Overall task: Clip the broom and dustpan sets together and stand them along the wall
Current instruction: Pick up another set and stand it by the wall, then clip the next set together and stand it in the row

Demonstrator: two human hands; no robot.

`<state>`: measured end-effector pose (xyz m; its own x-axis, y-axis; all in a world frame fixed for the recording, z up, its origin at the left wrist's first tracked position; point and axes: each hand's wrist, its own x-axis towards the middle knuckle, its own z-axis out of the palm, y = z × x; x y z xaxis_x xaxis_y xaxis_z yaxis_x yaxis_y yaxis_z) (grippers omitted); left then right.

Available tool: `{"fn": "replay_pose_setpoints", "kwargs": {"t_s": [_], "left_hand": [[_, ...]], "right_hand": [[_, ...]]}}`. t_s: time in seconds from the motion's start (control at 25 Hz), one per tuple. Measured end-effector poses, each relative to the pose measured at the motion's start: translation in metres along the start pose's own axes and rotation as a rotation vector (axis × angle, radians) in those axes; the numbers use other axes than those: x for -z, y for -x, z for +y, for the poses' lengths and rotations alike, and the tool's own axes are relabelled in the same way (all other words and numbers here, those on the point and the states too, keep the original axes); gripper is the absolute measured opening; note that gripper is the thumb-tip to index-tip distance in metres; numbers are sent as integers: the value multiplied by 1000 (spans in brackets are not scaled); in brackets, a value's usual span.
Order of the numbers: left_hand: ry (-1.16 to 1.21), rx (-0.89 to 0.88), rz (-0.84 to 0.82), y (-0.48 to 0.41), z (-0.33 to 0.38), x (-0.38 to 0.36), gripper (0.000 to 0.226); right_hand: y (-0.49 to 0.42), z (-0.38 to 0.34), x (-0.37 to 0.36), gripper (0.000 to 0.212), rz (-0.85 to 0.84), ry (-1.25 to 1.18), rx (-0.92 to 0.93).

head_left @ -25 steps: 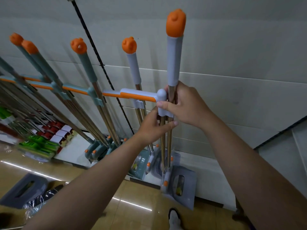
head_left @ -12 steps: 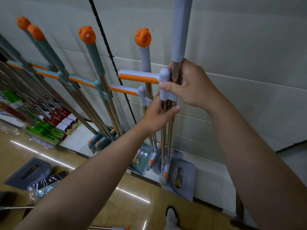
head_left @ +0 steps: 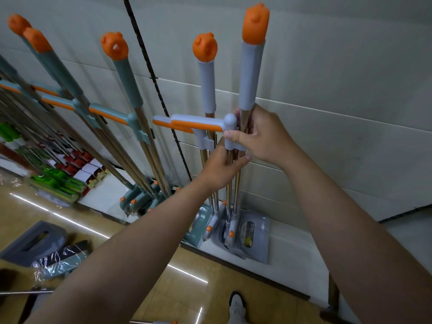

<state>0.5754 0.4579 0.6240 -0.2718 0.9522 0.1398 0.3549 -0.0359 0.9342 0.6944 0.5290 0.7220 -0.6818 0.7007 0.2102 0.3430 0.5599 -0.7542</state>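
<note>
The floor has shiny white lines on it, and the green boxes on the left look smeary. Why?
Head view: the white lines are glare, likely lights mirrored in the glossy tan floor tiles. Head view: the green and red packets at the left edge are blurred, while the left hand gripping the steel poles and the right hand holding the grey plastic clip look sharp.

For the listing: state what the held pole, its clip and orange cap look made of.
Pole: likely polished metal, mirror-bright reflections. Clip: probably matte grey plastic, smooth moulded shape. Cap: matte orange, plastic or rubber; can't tell which.
</note>
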Motion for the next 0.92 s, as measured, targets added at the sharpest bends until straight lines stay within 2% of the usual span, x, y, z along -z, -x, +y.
{"fn": "replay_pose_setpoints", "kwargs": {"t_s": [0.16, 0.24, 0.4, 0.52, 0.64, 0.76, 0.84, 0.92], "left_hand": [[-177, 140, -98, 9, -21, -6, 38], [-277, 171, -148, 8, -26, -3, 32], [-492, 175, -121, 4, -30, 5, 22], [-527, 135, -89, 8, -29, 6, 16], [-551, 150, -65, 10, -32, 4, 13], [-536, 138, -60, 11, -34, 7, 18], [-499, 94, -72, 17, -32, 13, 23], [-487, 87, -76, 25, -34, 20, 27]], "right_hand": [[16, 39, -32, 37, -67, -41, -104], [24, 52, -42, 46, -112, -29, -145], [26, 62, -48, 44, -60, -108, -153], [29, 64, -57, 37, 0, -172, -159], [29, 69, -65, 31, -10, -203, -191], [39, 75, -78, 34, 52, -275, -300], [49, 79, -90, 28, 63, -226, -369], [58, 84, -102, 32, -42, -76, -424]]}}
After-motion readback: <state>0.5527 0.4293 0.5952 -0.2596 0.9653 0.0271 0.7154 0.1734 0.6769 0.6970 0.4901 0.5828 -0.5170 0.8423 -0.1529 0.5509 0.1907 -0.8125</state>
